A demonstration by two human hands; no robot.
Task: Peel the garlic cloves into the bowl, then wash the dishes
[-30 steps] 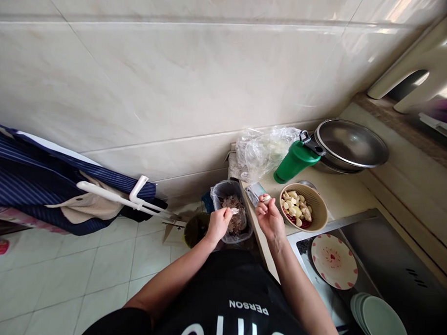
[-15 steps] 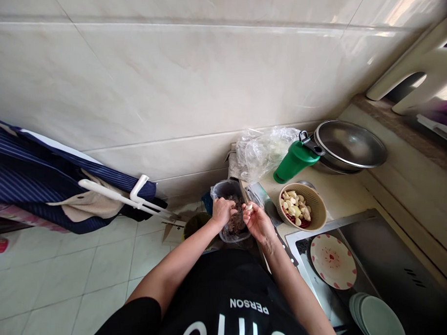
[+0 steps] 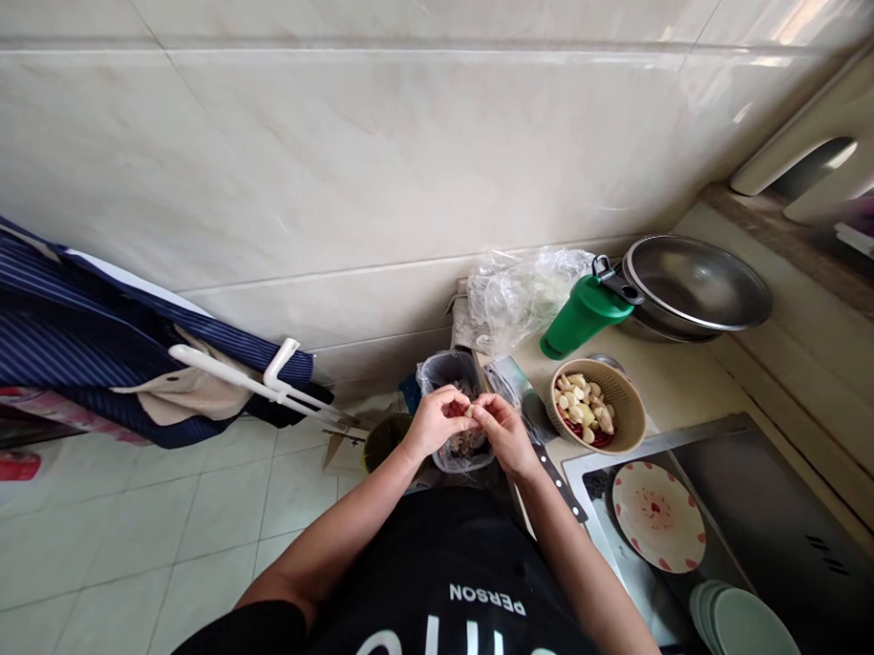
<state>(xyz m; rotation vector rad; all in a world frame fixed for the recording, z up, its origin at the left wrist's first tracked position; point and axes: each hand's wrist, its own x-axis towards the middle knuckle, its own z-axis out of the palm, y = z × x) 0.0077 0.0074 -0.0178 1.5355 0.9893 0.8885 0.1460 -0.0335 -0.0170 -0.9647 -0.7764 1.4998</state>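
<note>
A small pale garlic clove (image 3: 471, 411) is pinched between both hands, at the tips of the fingers. My left hand (image 3: 440, 421) comes from the left with its fingers closed on it, and my right hand (image 3: 505, 432) grips it from the other side. Both are over a bin (image 3: 447, 367) lined with clear plastic, which holds brownish scraps, partly hidden by the hands. To the right, on the counter, a beige basket (image 3: 627, 418) holds peeled cloves (image 3: 581, 399), with something red under them.
A green bottle (image 3: 584, 315), crumpled plastic bags (image 3: 514, 291) and a lidded pan (image 3: 700, 282) stand behind the basket. A plate with red marks (image 3: 659, 517) and stacked pale dishes (image 3: 752, 624) are at right. Clothes (image 3: 85, 330) hang at left.
My left hand has moved right and up to meet my right hand, and its fingers now touch the clove. The view has shifted slightly.
</note>
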